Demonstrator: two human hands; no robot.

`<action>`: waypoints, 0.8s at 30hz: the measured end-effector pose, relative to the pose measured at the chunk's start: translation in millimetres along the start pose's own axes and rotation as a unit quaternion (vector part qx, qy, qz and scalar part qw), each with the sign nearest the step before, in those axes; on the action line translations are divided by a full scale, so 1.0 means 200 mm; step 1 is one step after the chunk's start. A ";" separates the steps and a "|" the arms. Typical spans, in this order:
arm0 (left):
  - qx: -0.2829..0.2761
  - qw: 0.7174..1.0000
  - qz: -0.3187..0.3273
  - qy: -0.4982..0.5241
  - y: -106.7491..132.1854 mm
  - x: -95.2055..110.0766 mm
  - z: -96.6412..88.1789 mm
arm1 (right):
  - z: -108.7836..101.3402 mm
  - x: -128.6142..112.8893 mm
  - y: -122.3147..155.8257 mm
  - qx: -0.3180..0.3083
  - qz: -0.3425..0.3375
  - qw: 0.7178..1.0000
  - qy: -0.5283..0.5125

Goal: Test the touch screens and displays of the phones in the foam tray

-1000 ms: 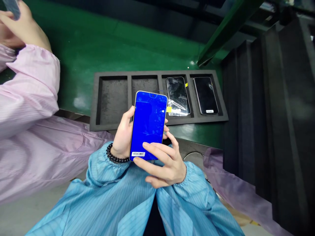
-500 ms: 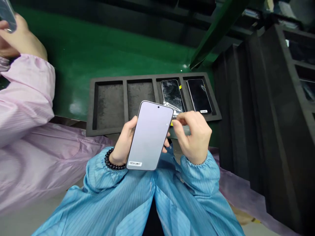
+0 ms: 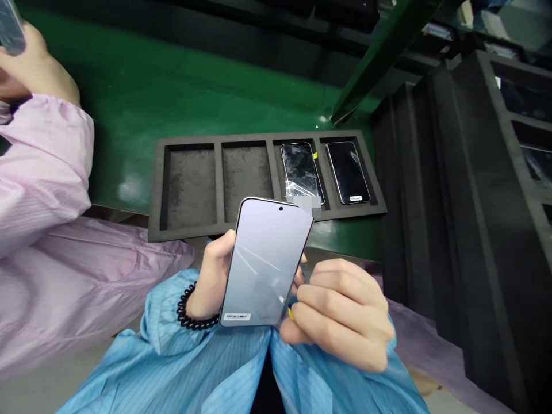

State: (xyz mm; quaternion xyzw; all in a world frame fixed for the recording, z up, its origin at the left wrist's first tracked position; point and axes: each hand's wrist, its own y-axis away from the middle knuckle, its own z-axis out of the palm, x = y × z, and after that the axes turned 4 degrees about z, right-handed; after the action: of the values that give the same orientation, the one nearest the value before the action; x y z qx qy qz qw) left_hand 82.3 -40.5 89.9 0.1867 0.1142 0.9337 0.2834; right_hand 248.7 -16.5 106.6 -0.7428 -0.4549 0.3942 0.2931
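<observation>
My left hand (image 3: 212,276) is closed round a smartphone (image 3: 265,264) from behind, thumb on its left edge and fingertips at its right. The phone's pale screen is lit and faces up, with a small barcode label (image 3: 237,317) at the bottom. Pale crease-like streaks cross the screen, as of a clear film. Beside the lower right edge, my right hand (image 3: 345,313) is closed, with a yellow tab (image 3: 291,313) at its fingertips. How far the film reaches is hard to see.
Beyond the phone lies a black foam tray (image 3: 185,234); its two right compartments hold a phone with creased film (image 3: 299,167) and a dark phone (image 3: 348,172). Stacked foam trays (image 3: 422,190) rise at right. A co-worker's pink sleeve (image 3: 47,155) is at left, beside a green post-braced table (image 3: 194,86).
My right hand has moved down from the phone's upper right edge to its lower right, with the yellow tab. Streaks have appeared on the screen. The phone has come slightly lower in view.
</observation>
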 end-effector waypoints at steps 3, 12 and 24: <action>-0.042 0.999 0.020 -0.004 0.00 -0.02 -0.05 | 0.00 0.01 0.01 0.003 0.009 1.000 0.000; -0.061 0.998 0.016 -0.008 -0.01 -0.01 -0.08 | -0.01 0.03 0.01 0.001 0.050 0.999 0.011; -0.039 0.995 -0.072 -0.058 -0.08 -0.03 -0.05 | 0.15 0.24 -0.10 0.106 0.260 0.956 -0.079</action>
State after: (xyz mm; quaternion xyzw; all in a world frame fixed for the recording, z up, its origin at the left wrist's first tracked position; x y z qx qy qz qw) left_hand 90.9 -31.5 73.6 0.2208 0.0742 0.9021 0.3632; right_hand 228.1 36.6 91.7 -0.7667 -0.2233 0.5602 0.2200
